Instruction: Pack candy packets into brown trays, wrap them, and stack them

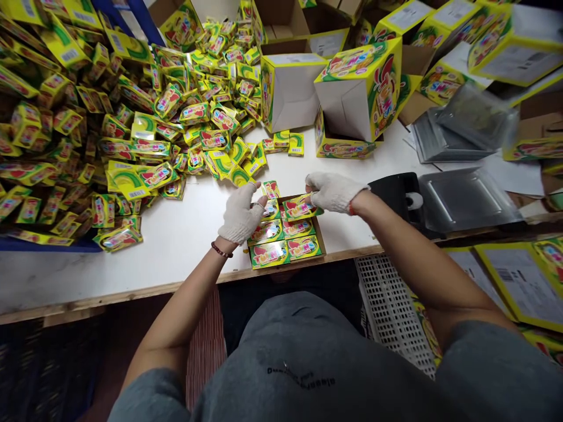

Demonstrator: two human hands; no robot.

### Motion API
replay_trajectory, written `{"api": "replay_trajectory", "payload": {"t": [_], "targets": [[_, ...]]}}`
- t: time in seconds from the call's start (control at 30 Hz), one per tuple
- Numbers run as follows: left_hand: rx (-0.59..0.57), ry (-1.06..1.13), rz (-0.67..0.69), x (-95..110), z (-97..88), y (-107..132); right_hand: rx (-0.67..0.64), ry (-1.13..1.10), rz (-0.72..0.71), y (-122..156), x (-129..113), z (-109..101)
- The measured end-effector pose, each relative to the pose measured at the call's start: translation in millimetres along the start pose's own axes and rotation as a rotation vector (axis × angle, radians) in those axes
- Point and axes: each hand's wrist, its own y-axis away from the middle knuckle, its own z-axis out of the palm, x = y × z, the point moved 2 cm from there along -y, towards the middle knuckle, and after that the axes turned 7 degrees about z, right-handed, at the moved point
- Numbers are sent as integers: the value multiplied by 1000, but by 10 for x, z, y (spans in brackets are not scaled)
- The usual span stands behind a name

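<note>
A shallow cardboard tray at the table's near edge holds rows of small yellow-green candy packets. My left hand, in a white knit glove, rests on the tray's left side with its fingers curled on a packet. My right hand, also gloved, pinches the top edge of another packet lying over the tray's far right corner. A big heap of the same packets covers the table to the left.
Open yellow cartons stand behind the tray, with more stacked at the back right. A black tape dispenser and clear plastic trays lie to the right. A white plastic crate sits below the table edge.
</note>
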Motion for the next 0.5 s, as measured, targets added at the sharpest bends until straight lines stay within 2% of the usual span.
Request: {"api": "replay_trajectory", "payload": {"t": [0.1, 0.13, 0.2, 0.27, 0.33, 0.4, 0.5], "targets": [[-201, -147, 1, -53, 73, 33, 12, 159, 23, -142, -124, 188], [-242, -142, -4, -67, 79, 32, 14, 201, 13, -174, -154, 253], [-246, -105, -26, -101, 52, -28, 44, 277, -29, -194, -179, 359], [-216, -100, -56, -143, 9, -187, 95, 375, -76, -153, -172, 429], [-243, -162, -75, -178, 16, -428, 120, 466, -113, -76, -166, 477], [-347, -259, -122, -198, 107, -691, 103, 539, -150, 5, -187, 512], [-537, -361, -294, -201, 351, -986, 67, 622, -178, 87, -239, 540]]}}
